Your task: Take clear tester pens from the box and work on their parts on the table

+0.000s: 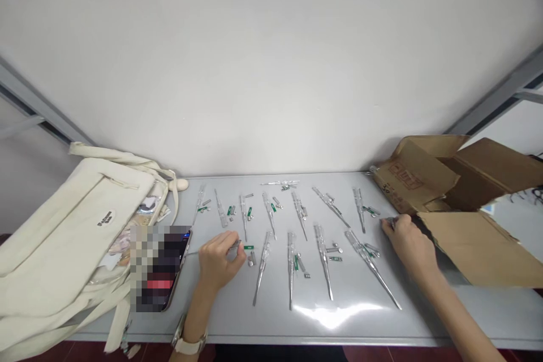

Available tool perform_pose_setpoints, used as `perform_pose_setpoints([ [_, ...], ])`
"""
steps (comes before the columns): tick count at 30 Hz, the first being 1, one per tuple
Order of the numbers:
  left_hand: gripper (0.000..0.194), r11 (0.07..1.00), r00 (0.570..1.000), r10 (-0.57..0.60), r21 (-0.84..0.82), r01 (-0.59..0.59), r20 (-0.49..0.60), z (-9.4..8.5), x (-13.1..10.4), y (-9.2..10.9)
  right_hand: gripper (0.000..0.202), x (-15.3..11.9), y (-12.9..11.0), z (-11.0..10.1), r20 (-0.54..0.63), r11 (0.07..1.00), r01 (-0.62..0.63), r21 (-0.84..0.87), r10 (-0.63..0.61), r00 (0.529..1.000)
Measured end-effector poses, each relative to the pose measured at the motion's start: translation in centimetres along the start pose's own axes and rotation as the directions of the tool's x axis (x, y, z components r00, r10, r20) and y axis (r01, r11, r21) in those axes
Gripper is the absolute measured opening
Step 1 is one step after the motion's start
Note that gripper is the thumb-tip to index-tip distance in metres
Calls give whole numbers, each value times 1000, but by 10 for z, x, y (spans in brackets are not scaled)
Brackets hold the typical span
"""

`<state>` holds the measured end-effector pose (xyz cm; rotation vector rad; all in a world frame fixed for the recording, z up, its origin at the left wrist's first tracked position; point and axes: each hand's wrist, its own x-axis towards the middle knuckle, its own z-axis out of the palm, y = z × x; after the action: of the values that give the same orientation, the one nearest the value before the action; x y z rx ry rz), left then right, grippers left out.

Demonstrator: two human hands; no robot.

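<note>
My left hand is closed around a clear-handled tester screwdriver, its thin metal shaft sticking out to the left. Just right of these fingers lie a small green circuit strip and little metal parts. By the cardboard box, my right hand has its fingers pinched together at the table; what they grip is mostly hidden. Several more tester screwdrivers lie in two rough rows between the hands. Beside most of them are green strips and small silver cylinders.
An open cardboard box stands at the right, one flap spread toward me. A cream bag with straps covers the left end of the grey table. Next to it lies a phone, partly blurred. A white wall rises behind.
</note>
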<state>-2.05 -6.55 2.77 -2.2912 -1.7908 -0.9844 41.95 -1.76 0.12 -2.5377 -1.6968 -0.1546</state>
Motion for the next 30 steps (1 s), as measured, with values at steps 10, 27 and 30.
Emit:
perform_pose_setpoints([
  [10,32,763,974,-159,-606,226,163,-6,4,-1,27,-50,-76,-126,-323,572,327,752,-113,940],
  [27,34,365,904,-135,-827,426,406,-5,13,6,8,-110,-251,-126,-699,-249,680,690,12,715],
  [30,34,376,906,-132,-825,422,403,-5,14,7,10,-111,-255,-123,-689,-243,667,704,-5,725],
])
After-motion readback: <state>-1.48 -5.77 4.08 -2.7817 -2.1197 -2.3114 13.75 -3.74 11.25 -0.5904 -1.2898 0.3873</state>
